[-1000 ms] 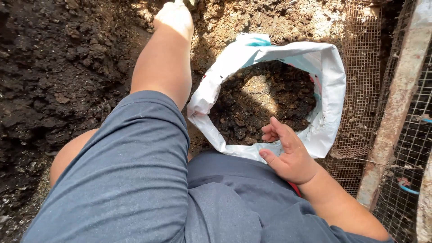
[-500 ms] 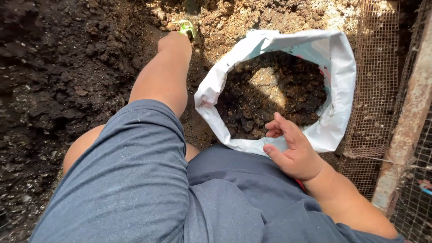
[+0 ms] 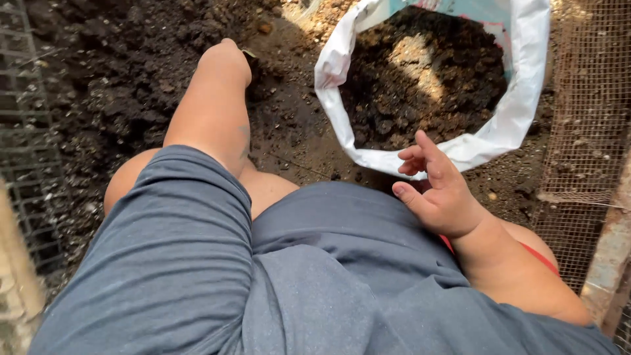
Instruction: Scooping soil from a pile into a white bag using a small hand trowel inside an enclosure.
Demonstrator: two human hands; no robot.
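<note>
Head view: wire mesh (image 3: 26, 164) is seen at far left beside dark soil (image 3: 118, 79). The left hand (image 3: 227, 59) is pushed into it, its grip hidden. The right hand (image 3: 440, 190) is held loosely spread near the soil-filled white sack (image 3: 519, 125). Mesh fencing (image 3: 591, 118) stands right.

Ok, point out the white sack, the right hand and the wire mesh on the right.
white sack (image 3: 519, 125), head view, on its folded right rim.
right hand (image 3: 447, 197), head view, on the middle of the hand.
wire mesh (image 3: 591, 98), head view, on the panel beside the sack.
</note>
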